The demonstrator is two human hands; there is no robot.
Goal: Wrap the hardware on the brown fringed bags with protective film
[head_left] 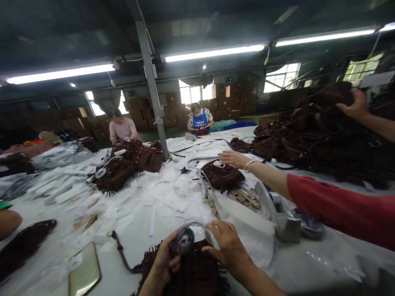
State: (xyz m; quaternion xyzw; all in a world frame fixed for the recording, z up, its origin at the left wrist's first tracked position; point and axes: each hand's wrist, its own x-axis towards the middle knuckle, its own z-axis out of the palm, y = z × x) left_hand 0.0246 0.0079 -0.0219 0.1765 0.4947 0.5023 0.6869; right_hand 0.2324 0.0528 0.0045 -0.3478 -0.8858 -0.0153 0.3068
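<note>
A dark brown fringed bag lies at the bottom centre of the white table. My left hand is closed around a grey plastic-wrapped part at the bag's top. My right hand rests on the bag beside it, fingers curled over the same wrapped part. The bag's brown strap trails off to the left.
A co-worker's red-sleeved arm reaches across from the right, its hand by another fringed bag. A big pile of dark bags is at right. A tape dispenser, paper scraps, more bags and two people stand farther off.
</note>
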